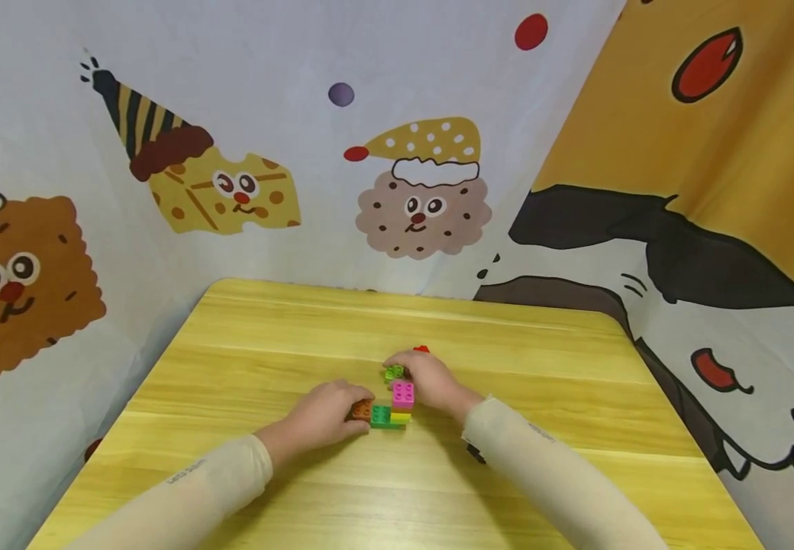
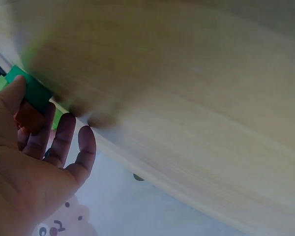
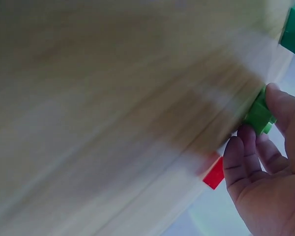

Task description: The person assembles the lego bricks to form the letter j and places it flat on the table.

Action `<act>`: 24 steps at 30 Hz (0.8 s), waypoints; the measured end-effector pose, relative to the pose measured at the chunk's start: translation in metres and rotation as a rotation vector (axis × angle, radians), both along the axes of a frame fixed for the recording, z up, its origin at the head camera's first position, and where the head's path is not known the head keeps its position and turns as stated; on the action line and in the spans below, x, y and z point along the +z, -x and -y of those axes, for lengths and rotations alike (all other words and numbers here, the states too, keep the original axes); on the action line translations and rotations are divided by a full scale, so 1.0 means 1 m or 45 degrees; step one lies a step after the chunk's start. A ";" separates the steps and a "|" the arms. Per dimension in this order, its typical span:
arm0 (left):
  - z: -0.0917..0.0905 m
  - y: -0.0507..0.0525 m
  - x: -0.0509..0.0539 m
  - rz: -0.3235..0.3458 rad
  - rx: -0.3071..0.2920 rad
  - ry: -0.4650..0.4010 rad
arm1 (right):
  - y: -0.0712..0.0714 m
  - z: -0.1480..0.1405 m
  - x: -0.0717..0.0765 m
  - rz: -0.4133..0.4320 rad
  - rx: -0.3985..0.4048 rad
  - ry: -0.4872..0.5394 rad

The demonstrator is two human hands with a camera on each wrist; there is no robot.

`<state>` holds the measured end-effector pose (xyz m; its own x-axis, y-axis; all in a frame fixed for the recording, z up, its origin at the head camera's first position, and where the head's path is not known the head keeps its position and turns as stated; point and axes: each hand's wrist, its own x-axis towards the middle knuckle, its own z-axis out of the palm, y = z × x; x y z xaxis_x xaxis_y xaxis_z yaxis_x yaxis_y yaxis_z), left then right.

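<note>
In the head view my left hand [image 1: 324, 412] grips the left end of a toy-brick assembly on the table, made of a brown-orange brick [image 1: 362, 410], a green brick [image 1: 381, 415], a yellow layer [image 1: 400, 418] and a raised pink brick [image 1: 403, 393]. The left wrist view has the thumb against the green part [image 2: 35, 94], beside the orange brick [image 2: 29, 118]. Just behind the assembly, a light green brick [image 1: 393, 373] is pinched by my right hand [image 1: 431, 378]. In the right wrist view, thumb and fingers hold that light green brick [image 3: 259, 115] at the tabletop.
Past the right hand lies a red brick [image 1: 421, 349], partly hidden in the head view. A small black object [image 1: 476, 453] shows under the right sleeve. The wooden table [image 1: 266, 328] meets printed cloth walls [image 1: 314, 260] at the back and sides.
</note>
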<state>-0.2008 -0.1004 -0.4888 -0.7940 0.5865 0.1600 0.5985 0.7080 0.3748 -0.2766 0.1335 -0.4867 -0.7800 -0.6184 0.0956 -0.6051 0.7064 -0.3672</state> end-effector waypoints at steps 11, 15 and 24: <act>-0.003 -0.005 0.000 0.006 0.048 0.023 | -0.010 -0.028 0.003 0.113 -0.114 0.157; -0.003 -0.005 -0.001 0.011 0.042 0.017 | -0.022 -0.038 0.033 0.255 -0.179 0.416; -0.002 -0.003 0.000 -0.005 0.051 0.003 | -0.060 -0.031 0.081 0.103 0.178 0.265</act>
